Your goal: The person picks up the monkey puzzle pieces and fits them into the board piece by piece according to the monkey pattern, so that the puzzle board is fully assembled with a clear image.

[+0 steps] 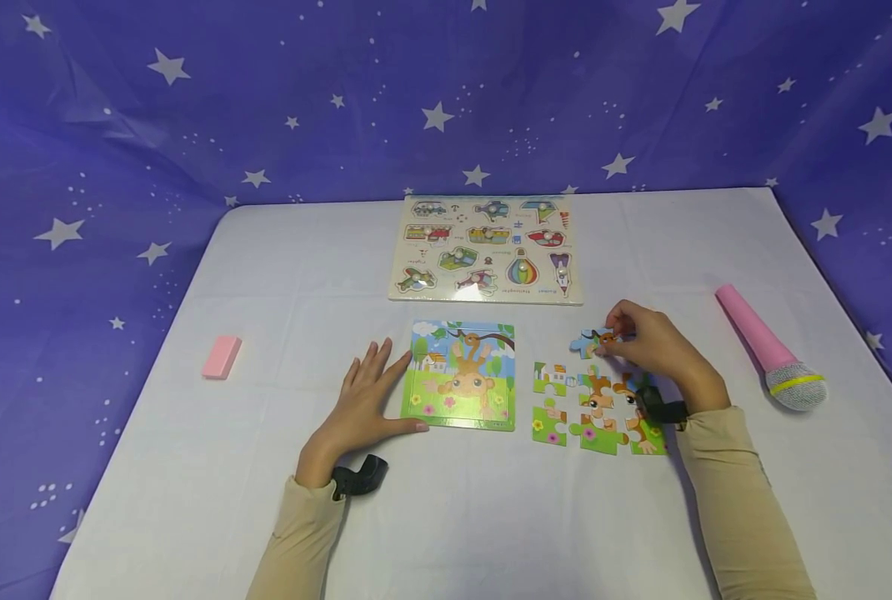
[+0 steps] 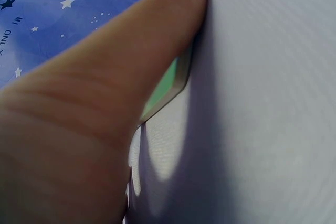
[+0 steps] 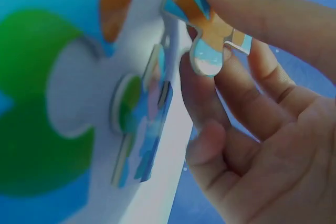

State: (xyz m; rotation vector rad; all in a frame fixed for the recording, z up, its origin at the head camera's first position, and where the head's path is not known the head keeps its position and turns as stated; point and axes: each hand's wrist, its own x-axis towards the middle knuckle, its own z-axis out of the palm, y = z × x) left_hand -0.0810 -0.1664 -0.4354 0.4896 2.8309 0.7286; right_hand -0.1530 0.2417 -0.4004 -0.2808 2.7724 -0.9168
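Observation:
A square puzzle board (image 1: 457,412) with a printed giraffe picture lies in the middle of the white table. My left hand (image 1: 367,404) rests beside it with fingers spread; its thumb (image 2: 152,30) lies at the board's near-left corner. To the right, my right hand (image 1: 659,346) pinches a blue puzzle piece (image 3: 212,30) with an orange-brown branch between thumb and fingers. This piece is raised and tilted in the right wrist view. Several loose puzzle pieces (image 1: 549,425) lie in rough rows under and left of that hand, which partly hides them.
A wooden peg puzzle (image 1: 453,279) with vehicle shapes lies behind the board. The pink toy microphone (image 1: 761,333) is on the right, and a pink block (image 1: 222,357) on the left. Starry purple cloth (image 1: 378,108) hangs behind the table.

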